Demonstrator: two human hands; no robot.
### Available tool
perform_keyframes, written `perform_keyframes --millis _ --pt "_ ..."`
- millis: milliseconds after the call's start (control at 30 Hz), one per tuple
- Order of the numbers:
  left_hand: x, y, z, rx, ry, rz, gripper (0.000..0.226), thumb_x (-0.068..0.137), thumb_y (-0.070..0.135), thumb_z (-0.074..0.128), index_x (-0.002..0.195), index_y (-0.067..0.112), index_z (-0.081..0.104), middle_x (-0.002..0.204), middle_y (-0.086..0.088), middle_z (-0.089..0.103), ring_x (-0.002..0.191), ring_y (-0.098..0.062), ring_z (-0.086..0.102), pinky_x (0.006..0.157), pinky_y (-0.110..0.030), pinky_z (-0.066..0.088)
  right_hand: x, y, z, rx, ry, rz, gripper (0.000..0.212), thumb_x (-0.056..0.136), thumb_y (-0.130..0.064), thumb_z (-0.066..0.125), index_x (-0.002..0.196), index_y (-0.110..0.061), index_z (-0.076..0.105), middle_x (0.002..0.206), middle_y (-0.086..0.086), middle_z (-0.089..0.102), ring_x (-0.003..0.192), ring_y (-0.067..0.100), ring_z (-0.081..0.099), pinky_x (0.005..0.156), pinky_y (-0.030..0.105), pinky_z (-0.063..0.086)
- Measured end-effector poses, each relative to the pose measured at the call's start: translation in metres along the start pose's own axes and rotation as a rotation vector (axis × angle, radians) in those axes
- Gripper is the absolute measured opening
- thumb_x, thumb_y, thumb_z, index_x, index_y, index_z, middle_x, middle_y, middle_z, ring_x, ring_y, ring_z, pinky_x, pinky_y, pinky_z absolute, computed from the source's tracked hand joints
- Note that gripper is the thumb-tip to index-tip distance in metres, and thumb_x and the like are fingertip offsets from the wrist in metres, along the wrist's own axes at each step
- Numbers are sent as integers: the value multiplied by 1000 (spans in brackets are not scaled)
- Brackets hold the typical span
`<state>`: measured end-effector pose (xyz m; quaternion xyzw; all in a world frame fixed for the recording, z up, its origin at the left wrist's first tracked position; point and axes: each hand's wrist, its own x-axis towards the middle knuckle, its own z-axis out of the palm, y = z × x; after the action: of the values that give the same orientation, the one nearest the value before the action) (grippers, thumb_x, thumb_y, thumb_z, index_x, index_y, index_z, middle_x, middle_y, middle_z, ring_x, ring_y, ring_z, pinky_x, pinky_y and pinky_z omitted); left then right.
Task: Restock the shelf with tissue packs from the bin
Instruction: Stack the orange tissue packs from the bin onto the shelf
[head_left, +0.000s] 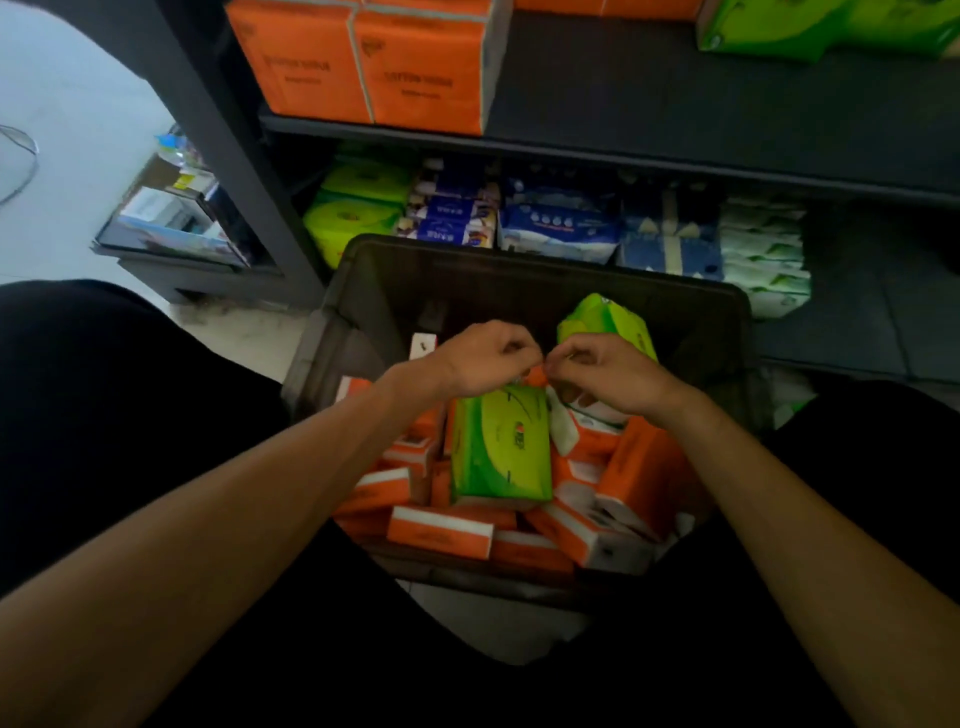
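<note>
**Both hands meet over the bin**

A dark bin sits at the centre of the frame, below the shelf, and is full of orange packs. A green pack lies on top of them. The left hand curls its fingers tight at that pack's far edge, pinching it. The right hand is curled just beside, knuckles touching the left; I cannot tell what its fingers hold. A second green pack leans behind it.

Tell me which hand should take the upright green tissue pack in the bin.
Right: the upright green tissue pack stands just beyond the right hand; the left hand would have to cross over.
</note>
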<state>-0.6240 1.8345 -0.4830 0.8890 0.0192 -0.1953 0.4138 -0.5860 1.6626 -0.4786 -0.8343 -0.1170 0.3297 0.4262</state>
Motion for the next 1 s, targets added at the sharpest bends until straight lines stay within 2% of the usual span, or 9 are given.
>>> perform_keyframes --millis 167,267,333,433,533,600,733,900,1000 --pt "3 3 23 100 -32 73 19 89 15 58 104 13 70 101 -5 71 93 -14 64 77 -20 43 -8 15 -5 -195 -54 -39 9 84 -11 70 92 -15 67 74 8 64 55 8 55 56 20 44" --pt "4 1 37 249 -74 127 31 81 31 58 107 19 69 107 -5 70 104 -21 64 89 -30 48 -14 26 -8 -568 -75 -18 23 80 -23 74 102 -18 69 90 -2 65 83 12 60 70 20 39" --pt "4 0 44 449 -73 146 36 80 40 60 113 27 65 116 -4 65 114 -26 57 94 -37 44 -18 32 -4 -695 -95 5 33 75 -32 76 104 -20 66 103 3 67 98 22 62 75 25 42" --pt "1 -5 50 616 -136 169 47 81 45 63 124 28 55 130 -1 52 124 -27 46 96 -41 33 -20 34 7 -764 -122 -20 48 72 -38 76 111 -18 56 112 9 63 105 30 59 79 30 43" --pt "-3 -8 48 781 -145 188 62 78 54 62 132 27 46 134 -4 44 123 -30 42 98 -41 29 -23 32 17 -887 -44 -94 65 70 -49 75 120 -17 49 118 11 60 109 31 57 85 34 45" --pt "-4 -5 42 830 -124 157 63 76 57 61 132 32 47 131 -6 44 119 -31 42 99 -41 30 -22 35 28 -976 21 -83 70 72 -55 72 123 -17 45 120 11 59 110 30 58 85 36 46" --pt "-5 -4 24 977 -161 58 53 75 71 50 116 39 63 118 -8 43 113 -31 39 98 -44 27 -17 42 47 -1034 160 -34 54 85 -46 62 124 -14 42 122 13 57 109 31 59 86 37 47" --pt "-12 -15 8 975 -374 -162 92 57 94 41 122 31 54 131 -7 42 126 -32 33 107 -50 22 -19 41 54 -1056 235 -31 52 84 -41 61 123 -11 45 119 13 58 106 31 61 83 35 48" --pt "-15 -19 7 948 -393 -233 107 50 98 39 133 31 46 138 -6 41 131 -32 29 110 -53 15 -24 35 49 -1035 250 -60 53 80 -44 64 120 -12 50 117 11 60 104 30 61 83 35 48"
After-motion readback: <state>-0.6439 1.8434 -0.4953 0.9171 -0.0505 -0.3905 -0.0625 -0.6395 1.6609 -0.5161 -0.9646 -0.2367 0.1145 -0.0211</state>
